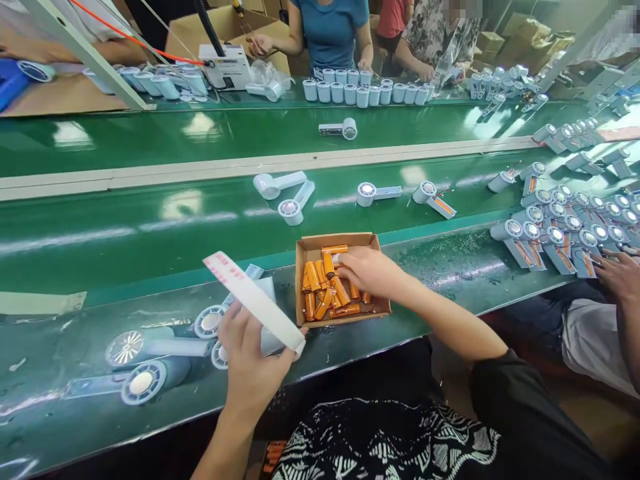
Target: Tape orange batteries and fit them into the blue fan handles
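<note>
My left hand [255,353] is closed around a long white strip with red print [255,297], which slants up and away over the bench. Under and beside that hand lie pale blue handheld fan bodies [207,321], partly covered by it. My right hand [367,270] reaches into an open cardboard box [343,321] of orange cylindrical batteries [340,291] with thin dark wires. Its fingers are drawn together against the batteries, with a small white patch at the fingertips. What they grip is hidden.
More fan bodies [143,381] lie to the left on the bench. Several sit on the green conveyor [200,227] ahead, past the box. A crowded group of fans [555,227] is at right, near a co-worker's hand [620,273]. Other people work across the line.
</note>
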